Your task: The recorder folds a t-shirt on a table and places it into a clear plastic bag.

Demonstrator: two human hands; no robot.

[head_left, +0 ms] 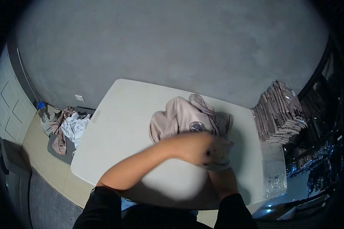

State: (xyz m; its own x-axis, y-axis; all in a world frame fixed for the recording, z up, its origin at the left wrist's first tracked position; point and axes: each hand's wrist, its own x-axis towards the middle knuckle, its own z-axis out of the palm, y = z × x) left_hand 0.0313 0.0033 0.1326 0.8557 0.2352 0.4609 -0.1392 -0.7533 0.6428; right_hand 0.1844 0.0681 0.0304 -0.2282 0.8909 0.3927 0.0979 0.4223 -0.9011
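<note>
A beige satin-like garment [172,118] with a dark round printed emblem lies bunched on the white table [114,126], its right part darker and greyer. My left hand [197,149], blurred by motion, reaches across to the garment's front right, over my right forearm. My right hand [219,164] is mostly behind my left hand and some blurred fabric, so the fingers of both hands cannot be made out.
Packaged beige garments [275,114] are stacked at the table's right end, above clear plastic bags [273,171]. Loose white and beige clothes [74,128] lie on a low grey surface at left, near a dark chair [17,171] and white door [9,103]. A grey wall stands behind.
</note>
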